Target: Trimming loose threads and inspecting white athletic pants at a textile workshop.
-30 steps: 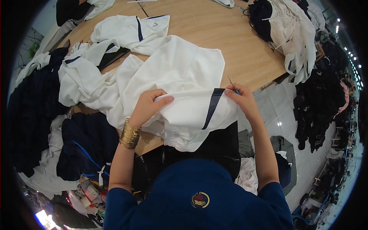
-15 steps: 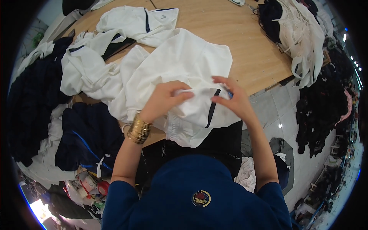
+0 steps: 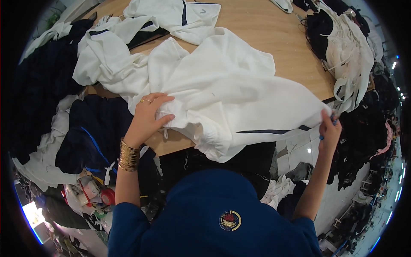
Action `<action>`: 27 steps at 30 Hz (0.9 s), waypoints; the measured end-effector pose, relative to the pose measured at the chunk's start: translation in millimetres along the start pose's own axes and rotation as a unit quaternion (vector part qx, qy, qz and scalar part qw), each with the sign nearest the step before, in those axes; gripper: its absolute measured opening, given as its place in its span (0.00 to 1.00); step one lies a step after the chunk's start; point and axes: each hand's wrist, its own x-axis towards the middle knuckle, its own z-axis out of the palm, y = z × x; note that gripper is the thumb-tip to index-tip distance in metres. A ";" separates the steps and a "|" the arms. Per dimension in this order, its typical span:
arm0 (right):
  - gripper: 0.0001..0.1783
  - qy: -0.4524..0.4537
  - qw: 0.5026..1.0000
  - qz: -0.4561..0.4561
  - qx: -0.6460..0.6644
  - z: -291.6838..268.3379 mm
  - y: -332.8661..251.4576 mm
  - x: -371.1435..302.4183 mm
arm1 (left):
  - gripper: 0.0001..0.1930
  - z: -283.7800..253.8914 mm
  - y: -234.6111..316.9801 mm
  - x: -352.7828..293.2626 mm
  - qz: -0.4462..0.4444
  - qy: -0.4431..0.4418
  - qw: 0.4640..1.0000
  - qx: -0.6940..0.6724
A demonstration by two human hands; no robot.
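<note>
White trousers (image 3: 257,96) with a gathered elastic waistband (image 3: 209,143) and a dark stripe lie partly on the table. My left hand (image 3: 149,118), a stack of gold bangles at its wrist, grips the cloth at the waistband's left end between thumb and fingers. Far to the right, my right hand (image 3: 329,132) is closed on the trousers' outer end and pulls it out past the table edge. Bits of a small blue tool (image 3: 321,137) show within that hand; its kind is mostly hidden by the fingers. The cloth hangs stretched between both hands.
More white garments (image 3: 171,19) are heaped at the back of the wooden table (image 3: 257,25). Dark blue clothes (image 3: 92,132) are piled at the left. White pieces (image 3: 351,55) hang at the far right, and black garments (image 3: 351,150) lie below them.
My right hand has moved right, drawing the striped part of the trousers outward and spreading the cloth. My left hand has shifted left and now holds the waistband edge.
</note>
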 end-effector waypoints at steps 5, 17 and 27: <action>0.06 -0.097 0.993 0.029 -0.053 16.1 -4.1 -18.6 | 0.18 8.7 -1.1 3.0 0.012 0.049 0.998 0.022; 0.11 -0.542 0.827 -0.102 -0.111 63.9 -80.2 -91.8 | 0.20 110.3 29.8 234.7 0.147 0.132 0.977 -0.082; 0.17 -0.003 0.999 -0.032 0.037 -5.5 -41.0 -90.2 | 0.17 75.8 52.4 266.6 0.104 0.330 0.925 -0.156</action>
